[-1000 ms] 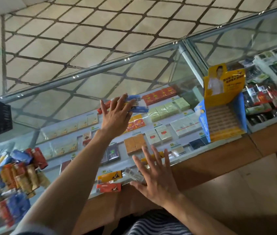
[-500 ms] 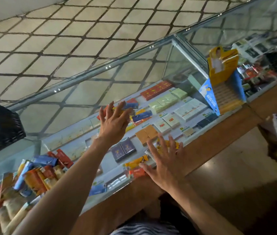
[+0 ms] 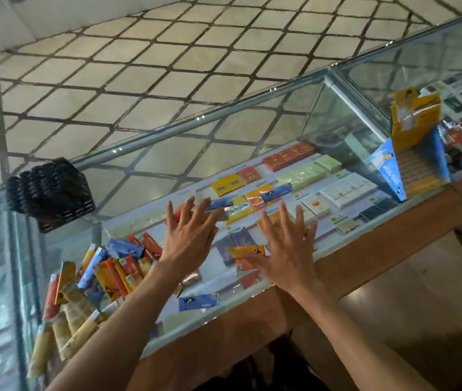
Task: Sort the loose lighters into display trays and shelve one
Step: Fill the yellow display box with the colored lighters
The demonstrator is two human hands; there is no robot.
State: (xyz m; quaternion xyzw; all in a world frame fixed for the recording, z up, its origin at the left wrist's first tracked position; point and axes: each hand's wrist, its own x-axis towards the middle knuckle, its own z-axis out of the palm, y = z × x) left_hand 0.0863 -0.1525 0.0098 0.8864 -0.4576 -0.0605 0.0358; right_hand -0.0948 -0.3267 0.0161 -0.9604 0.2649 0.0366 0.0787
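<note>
Left hand (image 3: 189,238): held flat over the glass tabletop (image 3: 167,153); the fingers (image 3: 171,218) are spread straight and nothing is held; whether the glass is touched cannot be told.
Right hand (image 3: 289,249): held just beside the left hand, nearer the wooden edge (image 3: 365,255); the fingers are spread wide and straight; nothing is gripped.
Display tray (image 3: 422,170): a yellow and blue cardboard one is stood on the tabletop at the far right, well apart from both hands; its back card is raised; what fills its rows is too blurred to be told.
Black basket (image 3: 52,193): set on the glass at the left, apart from the hands.
Under the glass: flat boxes (image 3: 345,190) are laid in rows on the shelf (image 3: 218,275); colourful packets (image 3: 105,275) are heaped at the left end.
</note>
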